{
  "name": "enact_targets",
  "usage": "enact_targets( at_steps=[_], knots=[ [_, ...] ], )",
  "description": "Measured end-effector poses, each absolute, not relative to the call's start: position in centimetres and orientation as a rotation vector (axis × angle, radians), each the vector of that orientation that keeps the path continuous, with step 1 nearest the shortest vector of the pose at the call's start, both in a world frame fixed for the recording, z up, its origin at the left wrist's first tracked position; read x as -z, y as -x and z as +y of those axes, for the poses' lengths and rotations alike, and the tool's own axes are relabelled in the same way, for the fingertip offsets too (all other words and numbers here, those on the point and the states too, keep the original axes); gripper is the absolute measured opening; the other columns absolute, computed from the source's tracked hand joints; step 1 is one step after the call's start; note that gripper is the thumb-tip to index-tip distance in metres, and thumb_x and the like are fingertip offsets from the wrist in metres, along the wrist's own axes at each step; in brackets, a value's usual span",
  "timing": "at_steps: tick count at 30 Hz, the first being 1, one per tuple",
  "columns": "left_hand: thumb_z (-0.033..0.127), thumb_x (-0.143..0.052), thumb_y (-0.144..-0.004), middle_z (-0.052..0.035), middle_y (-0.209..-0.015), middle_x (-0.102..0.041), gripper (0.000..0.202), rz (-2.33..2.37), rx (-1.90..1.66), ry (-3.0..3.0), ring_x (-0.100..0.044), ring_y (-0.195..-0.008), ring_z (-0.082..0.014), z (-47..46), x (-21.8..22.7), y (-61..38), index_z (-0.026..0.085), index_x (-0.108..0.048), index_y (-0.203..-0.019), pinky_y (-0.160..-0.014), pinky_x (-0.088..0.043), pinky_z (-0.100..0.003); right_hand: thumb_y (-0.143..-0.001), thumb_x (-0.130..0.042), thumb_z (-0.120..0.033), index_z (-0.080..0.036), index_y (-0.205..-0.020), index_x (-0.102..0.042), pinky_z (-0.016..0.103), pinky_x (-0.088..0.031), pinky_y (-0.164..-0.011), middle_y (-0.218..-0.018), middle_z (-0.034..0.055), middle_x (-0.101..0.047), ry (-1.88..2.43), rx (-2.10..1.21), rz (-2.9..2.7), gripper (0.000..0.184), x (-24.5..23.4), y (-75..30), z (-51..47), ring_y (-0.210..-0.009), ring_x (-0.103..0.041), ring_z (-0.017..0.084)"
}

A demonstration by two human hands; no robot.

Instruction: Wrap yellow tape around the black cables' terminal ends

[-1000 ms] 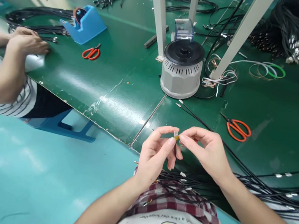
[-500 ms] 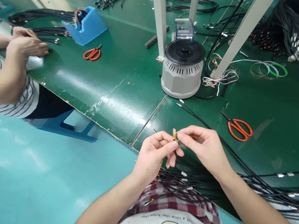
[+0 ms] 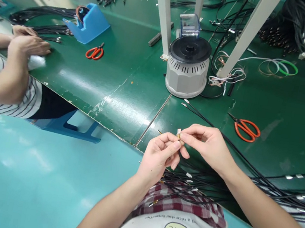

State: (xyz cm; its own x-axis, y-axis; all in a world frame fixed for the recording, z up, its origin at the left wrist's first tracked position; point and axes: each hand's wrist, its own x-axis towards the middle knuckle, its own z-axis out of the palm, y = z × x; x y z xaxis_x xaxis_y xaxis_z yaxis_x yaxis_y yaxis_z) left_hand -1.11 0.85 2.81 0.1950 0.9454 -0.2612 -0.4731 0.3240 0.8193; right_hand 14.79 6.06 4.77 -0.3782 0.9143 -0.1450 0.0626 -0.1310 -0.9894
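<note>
My left hand [image 3: 160,154] pinches the end of a black cable between thumb and fingers. At its tip shows a small silvery connector [image 3: 179,131] with a yellow band, likely tape, just below. My right hand [image 3: 208,146] closes thumb and forefinger on that same banded end, touching the left fingertips. The cable's run below the fingers is mostly hidden. Under both hands lies a bundle of black cables [image 3: 216,184] with metal ends, partly over my lap. Two cable ends [image 3: 185,103] rest on the green table beyond.
Orange-handled scissors [image 3: 246,130] lie right of my hands. A grey round machine with a black top [image 3: 187,71] stands ahead between pale posts [image 3: 250,35]. Leftward are a blue tape dispenser [image 3: 89,26], another pair of scissors [image 3: 94,52] and a co-worker's hands [image 3: 30,43].
The yellow strip stood up beside the connector tip; now it sits lower around it, with the silvery tip showing above. My right fingers have shifted slightly. The camera view moved a little.
</note>
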Motion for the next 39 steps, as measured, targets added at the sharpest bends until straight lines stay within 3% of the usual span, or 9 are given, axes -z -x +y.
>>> enact_targets(
  at_steps=[6,12,19,24,31,36,39],
  knots=[
    [0.035,-0.077,-0.085,-0.003,-0.071,-0.071,0.03,0.94,-1.104,-0.663,-0.047,-0.04,-0.0052,0.8,-2.9,1.1,0.017,-0.055,-0.092,-0.04,-0.033,-0.017,-0.09,-0.07,-0.032,-0.019,-0.084,-0.074,0.03,-0.044,-0.068,-0.082,0.0022,-0.069,1.098,-1.432,-1.56,0.015,-4.6,-14.6,5.5,-0.072,-0.057,0.015],
    [0.031,-0.079,-0.083,-0.0051,-0.073,-0.072,0.029,0.966,-1.126,-0.674,-0.049,-0.041,-0.0047,0.7,-2.7,1.1,0.015,-0.056,-0.083,-0.038,-0.028,-0.015,-0.088,-0.071,-0.026,-0.021,-0.083,-0.074,0.029,-0.044,-0.066,-0.08,0.0015,-0.067,1.072,-1.291,-1.591,0.008,-4.9,-14.7,4.9,-0.07,-0.055,0.013],
    [0.032,-0.078,-0.085,-0.0071,-0.076,-0.075,0.027,0.945,-1.136,-0.7,-0.054,-0.039,-0.0071,0.7,-2.9,1.1,0.016,-0.056,-0.084,-0.036,-0.028,-0.016,-0.085,-0.077,-0.038,-0.022,-0.083,-0.078,0.029,-0.044,-0.064,-0.08,0.0024,-0.068,1.023,-1.467,-1.557,0.016,-4.8,-15.3,5.8,-0.07,-0.058,0.014],
    [0.032,-0.072,-0.09,-0.009,-0.08,-0.076,0.024,0.883,-1.111,-0.747,-0.055,-0.039,-0.0072,0.7,-2.9,1.1,0.015,-0.058,-0.084,-0.037,-0.03,-0.017,-0.081,-0.081,-0.04,-0.02,-0.083,-0.074,0.028,-0.047,-0.061,-0.075,0.0003,-0.067,0.959,-1.759,-1.422,0.021,-4.7,-15.3,6.6,-0.06,-0.058,0.012],
    [0.038,-0.07,-0.091,-0.0111,-0.084,-0.076,0.028,0.832,-1.069,-0.66,-0.054,-0.037,-0.0076,1.1,-2.4,1.4,0.015,-0.056,-0.086,-0.036,-0.029,-0.017,-0.089,-0.072,-0.043,-0.019,-0.087,-0.07,0.026,-0.046,-0.064,-0.069,-0.0029,-0.063,0.892,-1.899,-1.398,0.024,-4.5,-15.3,7.0,-0.06,-0.056,0.01],
    [0.04,-0.072,-0.09,-0.0099,-0.084,-0.076,0.031,0.862,-1.069,-0.672,-0.057,-0.04,-0.0088,1.1,-2.0,1.4,0.015,-0.054,-0.086,-0.038,-0.033,-0.017,-0.086,-0.075,-0.043,-0.019,-0.086,-0.073,0.028,-0.049,-0.07,-0.082,0.0018,-0.066,0.993,-1.65,-1.533,0.024,-3.7,-15.1,6.9,-0.073,-0.06,0.014],
    [0.041,-0.072,-0.089,-0.0091,-0.083,-0.075,0.032,0.924,-1.079,-0.673,-0.058,-0.041,-0.0093,1.0,-2.0,1.5,0.016,-0.053,-0.088,-0.039,-0.035,-0.017,-0.091,-0.068,-0.042,-0.019,-0.09,-0.073,0.027,-0.049,-0.065,-0.091,0.0034,-0.065,0.986,-1.595,-1.629,0.024,-3.2,-15.3,7.0,-0.071,-0.059,0.013]
  ],
)
